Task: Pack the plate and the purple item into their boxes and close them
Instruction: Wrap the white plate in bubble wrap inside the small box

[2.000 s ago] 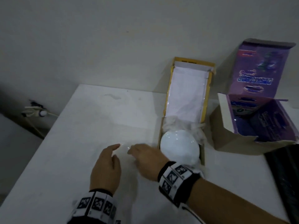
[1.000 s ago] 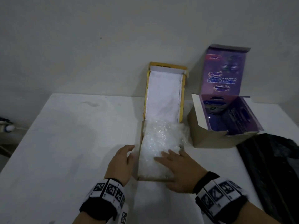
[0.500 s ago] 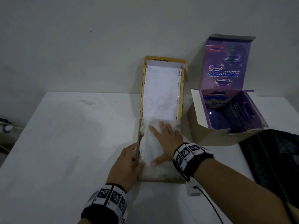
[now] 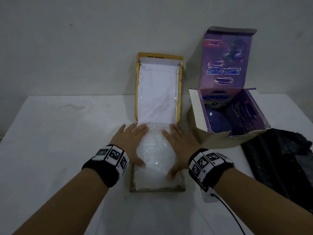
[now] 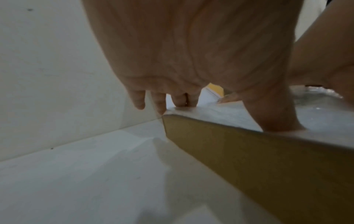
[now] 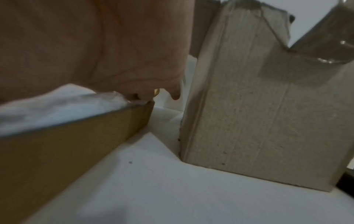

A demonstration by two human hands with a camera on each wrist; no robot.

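Observation:
A shallow brown-and-yellow box (image 4: 157, 189) lies open in front of me, its white-lined lid (image 4: 158, 92) standing up against the wall. Inside, bubble wrap (image 4: 155, 153) covers the plate, which shows only as a pale round dome. My left hand (image 4: 131, 141) lies flat on the wrap's left side and box rim, fingers straight; my right hand (image 4: 177, 143) lies flat on the right side. In the left wrist view, my left hand's fingers (image 5: 180, 100) reach the box's far corner (image 5: 166, 115). The purple box (image 4: 228, 119) stands open to the right with the purple item (image 4: 217, 121) inside.
A white table (image 4: 59, 150) carries both boxes and ends at a grey wall behind them. A black fabric thing (image 4: 284, 163) lies at the right edge beside the purple box. A cable (image 4: 227, 211) runs from my right wrist band.
The bubble wrap now covers the plate in the box. My right hand slid from the wrap's middle to its right side, and my left hand moved from the box's outer wall onto the wrap.

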